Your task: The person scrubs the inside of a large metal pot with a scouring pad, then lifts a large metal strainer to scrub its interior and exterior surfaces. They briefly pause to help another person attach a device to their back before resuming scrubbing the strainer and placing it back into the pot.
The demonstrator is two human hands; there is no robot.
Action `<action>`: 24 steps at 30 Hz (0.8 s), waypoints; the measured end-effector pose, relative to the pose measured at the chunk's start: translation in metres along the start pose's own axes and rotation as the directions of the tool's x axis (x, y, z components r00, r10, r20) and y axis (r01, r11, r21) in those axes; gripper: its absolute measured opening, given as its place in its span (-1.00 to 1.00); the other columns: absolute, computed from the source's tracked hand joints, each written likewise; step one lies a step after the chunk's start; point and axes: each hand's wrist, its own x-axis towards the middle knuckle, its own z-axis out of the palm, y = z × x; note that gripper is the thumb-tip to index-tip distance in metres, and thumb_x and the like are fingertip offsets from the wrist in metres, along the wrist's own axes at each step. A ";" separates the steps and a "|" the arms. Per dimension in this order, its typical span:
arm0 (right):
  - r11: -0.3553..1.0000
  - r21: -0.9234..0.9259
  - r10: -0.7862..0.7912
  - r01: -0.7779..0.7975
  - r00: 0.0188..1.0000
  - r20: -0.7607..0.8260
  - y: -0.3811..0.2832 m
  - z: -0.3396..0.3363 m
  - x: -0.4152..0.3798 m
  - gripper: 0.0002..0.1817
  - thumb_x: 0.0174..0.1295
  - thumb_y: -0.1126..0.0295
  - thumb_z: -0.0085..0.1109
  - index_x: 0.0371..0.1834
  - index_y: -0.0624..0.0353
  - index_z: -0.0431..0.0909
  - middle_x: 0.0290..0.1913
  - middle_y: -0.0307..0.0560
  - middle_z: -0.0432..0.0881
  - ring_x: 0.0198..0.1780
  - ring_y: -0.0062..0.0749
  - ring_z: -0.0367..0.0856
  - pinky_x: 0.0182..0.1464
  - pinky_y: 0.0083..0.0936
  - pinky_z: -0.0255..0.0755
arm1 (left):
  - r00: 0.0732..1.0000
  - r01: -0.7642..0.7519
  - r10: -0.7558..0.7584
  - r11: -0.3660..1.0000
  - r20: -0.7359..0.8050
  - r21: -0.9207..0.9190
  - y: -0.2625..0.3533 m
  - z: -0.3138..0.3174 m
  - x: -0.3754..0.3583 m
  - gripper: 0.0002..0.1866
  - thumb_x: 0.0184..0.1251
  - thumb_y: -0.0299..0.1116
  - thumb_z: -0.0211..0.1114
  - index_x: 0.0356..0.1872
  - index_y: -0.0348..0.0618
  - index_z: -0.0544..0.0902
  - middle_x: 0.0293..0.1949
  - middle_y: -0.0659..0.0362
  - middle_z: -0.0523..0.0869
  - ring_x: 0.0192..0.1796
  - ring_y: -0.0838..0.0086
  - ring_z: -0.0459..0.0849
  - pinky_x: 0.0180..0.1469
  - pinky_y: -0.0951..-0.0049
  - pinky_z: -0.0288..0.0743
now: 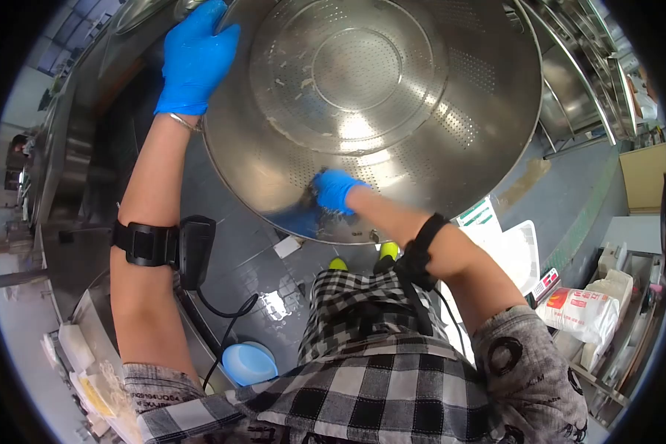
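Observation:
A large round steel basin (451,166) with perforated patches and a ringed bottom fills the upper middle; pale bits cling near its inner ring. At its upper left rim is my left hand (198,58) in a blue glove, the thumb apart and the other fingertips at the frame's top edge. My right hand (336,190), also gloved in blue, is closed against the lower inside wall of the basin. A dark scouring pad (314,189) shows at its fingers, partly hidden and blurred.
A blue bowl (249,362) stands low at the left of my apron. White containers (522,255) and a plastic-wrapped package (581,314) are at the right. Steel equipment (577,81) lines the upper right. The grey tiled floor (237,222) has wet patches.

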 end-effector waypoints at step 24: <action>0.684 0.666 -0.189 0.298 0.954 -0.233 -0.104 -0.055 -0.019 -0.46 0.00 0.20 0.26 0.02 0.24 0.39 0.02 0.13 0.40 0.03 -0.15 0.42 0.08 -0.41 0.33 | 0.999 -0.023 0.025 0.998 -0.021 0.058 -0.008 -0.001 -0.003 -0.52 0.04 -0.36 0.32 -0.02 -0.45 0.47 -0.08 -0.02 0.60 -0.05 0.43 0.57 0.02 0.48 0.41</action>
